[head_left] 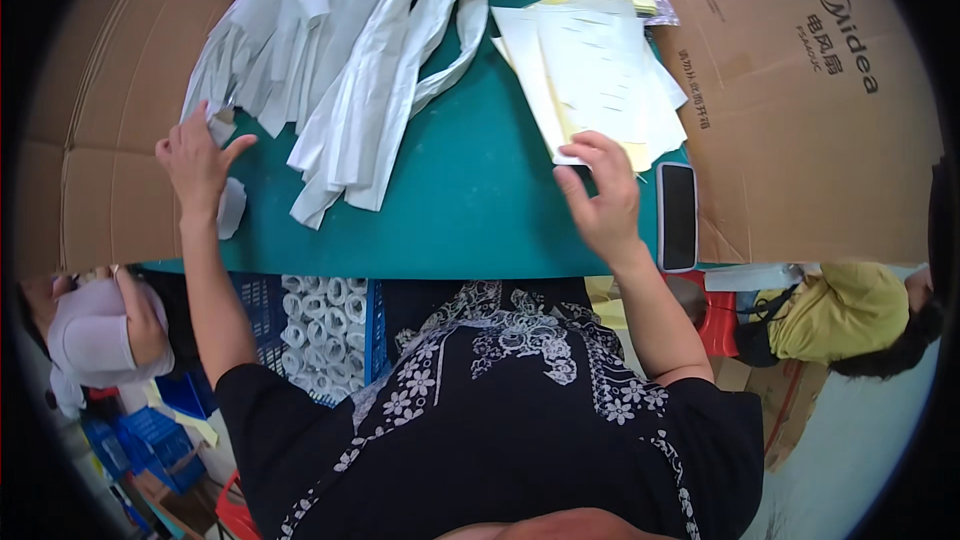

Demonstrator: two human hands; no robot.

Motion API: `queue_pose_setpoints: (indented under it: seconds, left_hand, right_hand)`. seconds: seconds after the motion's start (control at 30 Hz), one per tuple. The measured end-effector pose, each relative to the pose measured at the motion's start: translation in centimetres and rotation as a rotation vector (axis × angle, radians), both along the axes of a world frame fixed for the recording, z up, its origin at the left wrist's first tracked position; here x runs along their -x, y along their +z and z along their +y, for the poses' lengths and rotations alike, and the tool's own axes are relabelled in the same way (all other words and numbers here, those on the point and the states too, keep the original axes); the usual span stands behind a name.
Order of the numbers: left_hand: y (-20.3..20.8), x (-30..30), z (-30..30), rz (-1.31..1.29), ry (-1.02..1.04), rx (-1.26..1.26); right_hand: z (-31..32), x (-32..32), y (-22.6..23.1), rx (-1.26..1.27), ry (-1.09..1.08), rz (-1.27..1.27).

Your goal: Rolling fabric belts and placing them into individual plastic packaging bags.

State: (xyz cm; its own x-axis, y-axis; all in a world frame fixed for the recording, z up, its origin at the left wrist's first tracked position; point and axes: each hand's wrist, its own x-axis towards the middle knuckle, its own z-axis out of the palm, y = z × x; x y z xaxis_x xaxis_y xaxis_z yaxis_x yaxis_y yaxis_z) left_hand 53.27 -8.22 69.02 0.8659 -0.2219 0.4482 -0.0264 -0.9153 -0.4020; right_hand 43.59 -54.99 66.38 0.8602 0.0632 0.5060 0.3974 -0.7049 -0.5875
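Observation:
At the left edge of the table, my left hand (pixel 195 165) is open, its thumb and fingers spread. By its fingertips is a small crumpled white piece (pixel 220 125), close to the ends of a heap of long flat white strips (pixel 360 90). On the right, my right hand (pixel 608 200) reaches the near edge of a loose stack of white and yellow printed sheets (pixel 600 70). Its fingers are bent over the sheets' corner, with the thumb standing apart from them. Another white scrap (pixel 231 208) lies beside my left wrist.
Cardboard walls flank the green tabletop (pixel 480 200), one left (pixel 120 110) and one right (pixel 790 140). A phone (pixel 677 220) lies beside my right wrist. Below the table edge, a blue basket (pixel 376 330) holds several rolled white coils (pixel 325 325). People sit behind on both sides.

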Motion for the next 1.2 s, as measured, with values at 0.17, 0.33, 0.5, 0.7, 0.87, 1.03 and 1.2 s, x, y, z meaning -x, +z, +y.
queue_pose_setpoints:
  seconds: [0.17,0.33,0.5,0.7,0.87,1.03,1.2]
  left_hand:
    - [-6.3,-2.8,5.0,0.251,0.132,0.069]
    - [-2.7,-3.2,-4.5,0.021,-0.215,0.290]
    - [0.3,-1.3,-20.2,0.200,-0.619,0.673]
    - [-3.5,-2.1,-21.7,0.303,-0.270,0.517]
    - [-5.4,-2.0,-21.0,0.302,-0.250,0.317]
    - [-3.6,0.3,-23.8,0.231,-0.334,0.499]
    - [-4.5,5.0,-29.7,0.415,-0.546,0.541]
  right_hand:
    - [-6.9,-2.9,-0.6,0.235,-0.184,0.023]
    - [-9.6,-4.8,-1.6,0.217,-0.075,0.335]
    - [-8.6,-4.8,-3.3,0.396,0.128,0.252]
    - [-15.6,-4.2,-2.7,0.702,0.112,0.475]
    - [-15.1,-4.6,1.4,0.604,0.014,0.248]
    - [-3.8,-4.2,1.7,-0.406,0.064,0.407]
    - [5.5,-10.9,-5.6,-0.956,0.151,1.047]
